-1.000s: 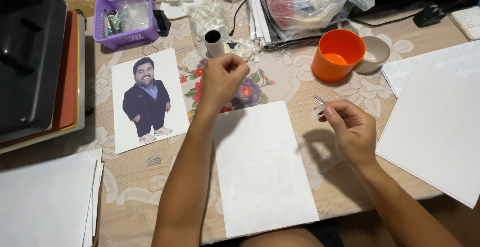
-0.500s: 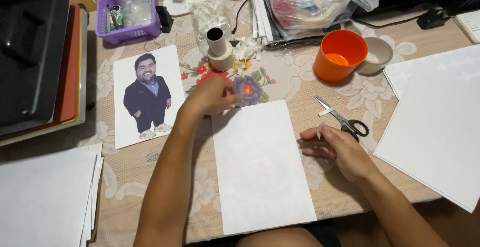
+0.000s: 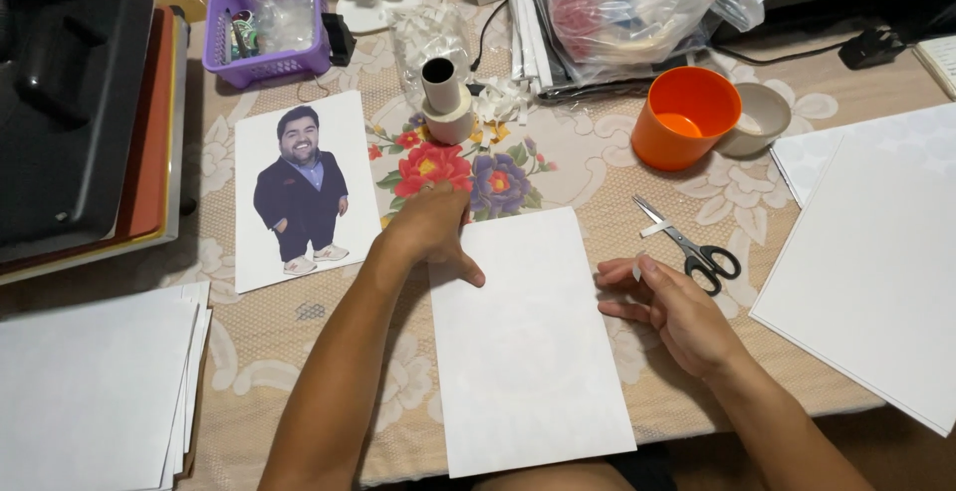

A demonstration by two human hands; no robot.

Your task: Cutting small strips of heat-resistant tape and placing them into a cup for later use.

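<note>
Where hands flank paper point(image 3: 528, 342), open orange cup point(image 3: 685, 118).

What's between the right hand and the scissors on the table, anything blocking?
Nothing visible. The right hand rests at the right edge of the white sheet; the scissors lie just beyond its fingers on bare tablecloth. The orange cup stands farther back, out of the path.
</note>
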